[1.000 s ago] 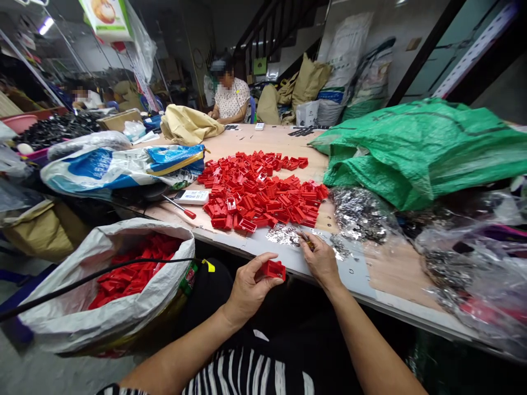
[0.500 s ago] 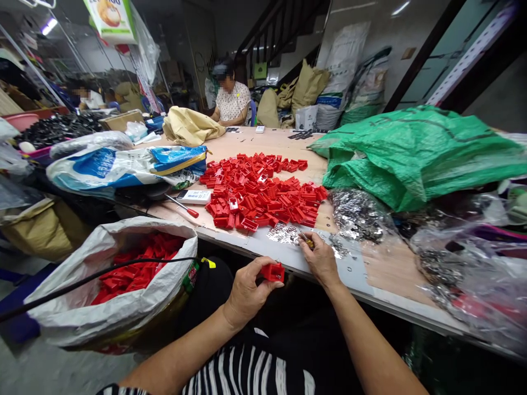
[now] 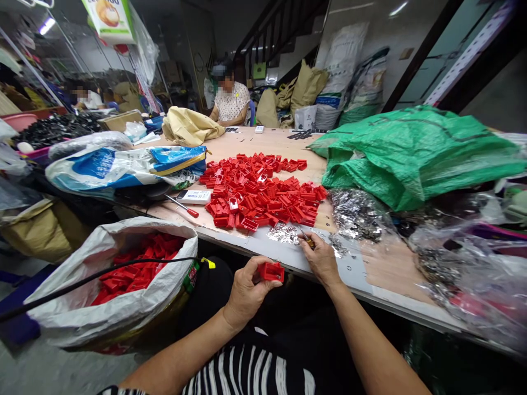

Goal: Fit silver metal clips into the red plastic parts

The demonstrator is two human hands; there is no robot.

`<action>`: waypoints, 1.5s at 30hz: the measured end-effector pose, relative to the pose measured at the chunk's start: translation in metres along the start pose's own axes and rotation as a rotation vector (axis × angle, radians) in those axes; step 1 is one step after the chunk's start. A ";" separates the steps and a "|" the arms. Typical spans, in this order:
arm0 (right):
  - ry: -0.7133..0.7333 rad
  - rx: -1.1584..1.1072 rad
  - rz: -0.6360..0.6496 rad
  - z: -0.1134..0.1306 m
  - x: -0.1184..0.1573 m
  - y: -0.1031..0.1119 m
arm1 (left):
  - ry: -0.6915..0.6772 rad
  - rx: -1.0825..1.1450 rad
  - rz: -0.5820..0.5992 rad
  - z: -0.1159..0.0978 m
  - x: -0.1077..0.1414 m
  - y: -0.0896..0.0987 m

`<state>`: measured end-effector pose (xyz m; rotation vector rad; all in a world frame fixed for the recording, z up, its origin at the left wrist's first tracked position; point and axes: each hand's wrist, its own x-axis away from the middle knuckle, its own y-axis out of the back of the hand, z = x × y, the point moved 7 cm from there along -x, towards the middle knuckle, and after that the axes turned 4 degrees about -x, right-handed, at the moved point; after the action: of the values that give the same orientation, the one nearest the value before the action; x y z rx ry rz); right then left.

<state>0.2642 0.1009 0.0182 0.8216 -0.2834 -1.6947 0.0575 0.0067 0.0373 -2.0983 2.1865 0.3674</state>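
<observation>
My red part [image 3: 272,272] is still pinched in my left hand [image 3: 246,289], off the near edge of the worktop [image 3: 395,271]; my right hand [image 3: 321,259] grips 1 small tool [image 3: 307,240] beside silver pieces [image 3: 283,233]. 1 co-worker [image 3: 231,104] sits beyond the far edge.

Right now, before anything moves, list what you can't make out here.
All in the head view:
- Rear of the red piece: behind the left hand's fingers.
- Handle of the small tool: partly covered by the right hand.
- Deeper contents of the white sack: under its top red parts.
- Whatever is beneath the green sack: covered.
- Print on the white box: too small.
</observation>
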 end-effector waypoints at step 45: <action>0.350 -0.270 0.361 0.109 0.068 0.008 | 0.215 0.469 0.073 0.011 -0.002 -0.008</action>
<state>0.1938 0.0107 0.0769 0.7936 0.0393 -1.1959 0.0645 0.0113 0.0261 -1.8685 2.1859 -0.3529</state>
